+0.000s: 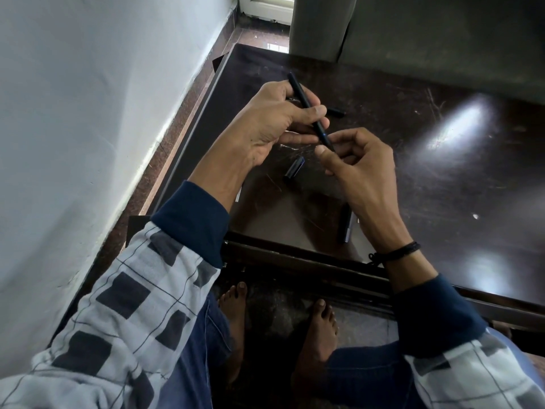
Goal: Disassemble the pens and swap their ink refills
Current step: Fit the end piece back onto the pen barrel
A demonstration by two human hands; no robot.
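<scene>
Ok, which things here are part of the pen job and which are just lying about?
Job: black pen, gripped by the left hand, tip end pinched by the right hand; loose cap on the table; short dark piece beyond the hands; dark pen body under the right wrist.
Lying about: white speck on the table; grey curtain behind it.

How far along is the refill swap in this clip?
Done: one cap lies off on the table, and a short dark piece lies beyond the hands. In hand: the left hand grips a black pen while the right hand pinches its tip end. Left: another pen part lies by the right wrist, and no bare refill shows, so the swap itself looks still ahead.
</scene>
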